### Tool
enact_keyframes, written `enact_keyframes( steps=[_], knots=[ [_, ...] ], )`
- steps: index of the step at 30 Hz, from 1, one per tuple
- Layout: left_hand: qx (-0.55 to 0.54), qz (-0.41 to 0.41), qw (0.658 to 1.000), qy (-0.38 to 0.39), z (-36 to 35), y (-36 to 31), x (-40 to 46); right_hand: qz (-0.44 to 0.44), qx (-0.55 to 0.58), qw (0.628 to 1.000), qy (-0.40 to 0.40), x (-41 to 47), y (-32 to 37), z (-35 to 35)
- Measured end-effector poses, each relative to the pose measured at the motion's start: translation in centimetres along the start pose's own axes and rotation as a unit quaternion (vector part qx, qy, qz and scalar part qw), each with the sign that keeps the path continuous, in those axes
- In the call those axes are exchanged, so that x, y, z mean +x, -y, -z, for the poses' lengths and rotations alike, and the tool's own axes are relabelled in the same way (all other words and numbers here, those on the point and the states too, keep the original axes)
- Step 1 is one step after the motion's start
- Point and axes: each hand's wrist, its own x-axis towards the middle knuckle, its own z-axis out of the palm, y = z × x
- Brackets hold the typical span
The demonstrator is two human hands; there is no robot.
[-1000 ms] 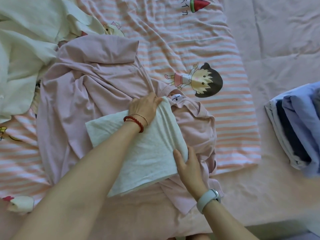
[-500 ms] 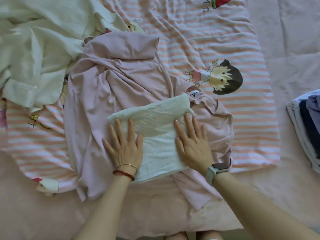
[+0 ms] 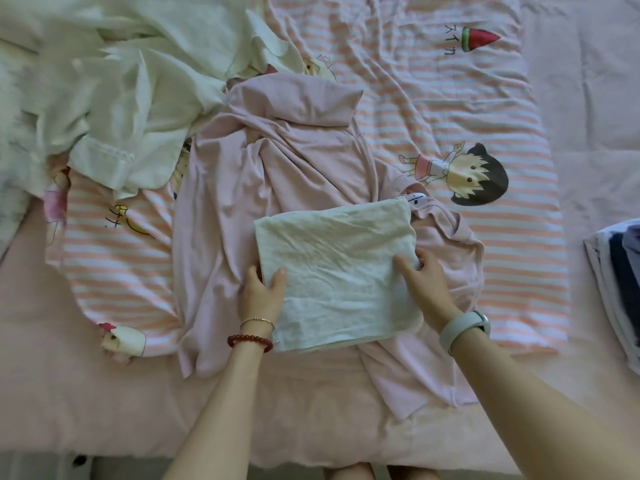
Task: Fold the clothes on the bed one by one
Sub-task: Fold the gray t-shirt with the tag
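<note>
A folded pale green-white garment (image 3: 336, 268) lies as a flat rectangle on top of a crumpled pink shirt (image 3: 277, 168) near the bed's front edge. My left hand (image 3: 261, 294) grips the folded garment's left edge, thumb on top and fingers under it. My right hand (image 3: 424, 277) holds its right edge the same way, thumb on top and fingers tucked beneath. A heap of unfolded cream-white clothes (image 3: 121, 91) lies at the far left.
A striped pink sheet with cartoon prints (image 3: 467, 109) covers the middle of the pink bed (image 3: 588, 98). A stack of folded blue and white clothes (image 3: 620, 271) sits at the right edge. The bed's front edge runs along the bottom of the view.
Both hands lay flat on top of the folded garment half a second ago. They have slid outward to its left and right edges and taken hold there.
</note>
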Motion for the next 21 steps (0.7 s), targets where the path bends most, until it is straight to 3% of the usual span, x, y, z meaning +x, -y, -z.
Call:
enact_keyframes(
  steps=[3,8,13,21],
  knots=[
    [-0.059,0.053,0.995,0.059,0.0,-0.2,0.7,-0.004,0.009,1.0,0.022,-0.2,-0.1,0.2],
    [-0.117,0.01,0.99,0.083,0.2,0.1,-1.0,0.044,0.035,0.998,0.039,-2.0,-0.3,1.0],
    [-0.159,-0.004,0.985,0.074,-0.2,-0.3,-4.9,0.062,0.03,0.998,-0.003,-5.0,-1.8,2.7],
    [-0.112,-0.1,0.986,0.074,-5.2,-2.0,-16.0,0.067,0.045,0.996,-0.048,-10.6,-5.4,12.9]
  ],
)
